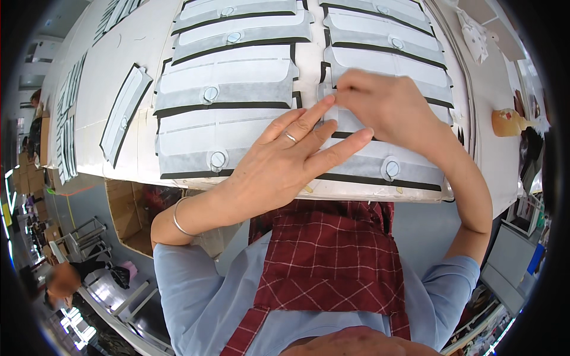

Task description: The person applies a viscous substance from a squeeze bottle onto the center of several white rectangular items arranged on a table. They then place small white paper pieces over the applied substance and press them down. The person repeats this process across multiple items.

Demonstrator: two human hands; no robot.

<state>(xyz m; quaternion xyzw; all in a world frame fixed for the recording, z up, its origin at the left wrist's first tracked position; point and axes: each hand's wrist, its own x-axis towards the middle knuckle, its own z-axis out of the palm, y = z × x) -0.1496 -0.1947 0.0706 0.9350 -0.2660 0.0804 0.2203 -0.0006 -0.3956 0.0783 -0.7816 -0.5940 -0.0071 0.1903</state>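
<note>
Flat white-and-grey panels with black edges lie on the table in two overlapping columns; each visible one carries a round, shiny disc. My left hand is spread over the gap between the columns, its fingers stretched out across the near end of the right-column panel. Its wrist lies beside the nearest left-column panel. Just beyond those fingertips, my right hand is bent down with its thumb and fingers pinched together at the left edge of the right column. Anything between them is hidden, and the fingers are slightly blurred.
One separate panel lies at an angle on the white table, with stacks of striped pieces farther left. A yellowish bottle stands on the right. Below the table at left is a cardboard box. Another person sits lower left.
</note>
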